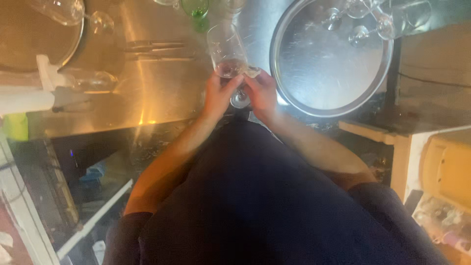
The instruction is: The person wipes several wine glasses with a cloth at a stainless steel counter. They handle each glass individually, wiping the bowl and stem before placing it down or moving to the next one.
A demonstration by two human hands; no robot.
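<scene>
Because both hands grip one clear wine glass (227,51) low at its bowl and stem, upper centre of the frame, left hand (217,94) and right hand (261,93) fingers closed around it, a twist could snap the stem, or knock the round metal tray (314,93) alongside.

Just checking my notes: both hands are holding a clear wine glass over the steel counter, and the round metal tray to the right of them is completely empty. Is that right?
Not quite. The round metal tray is not empty: the head view shows several clear glasses lying at its far edge. The rest holds: the left hand and right hand both hold the clear wine glass over the steel counter.
</scene>
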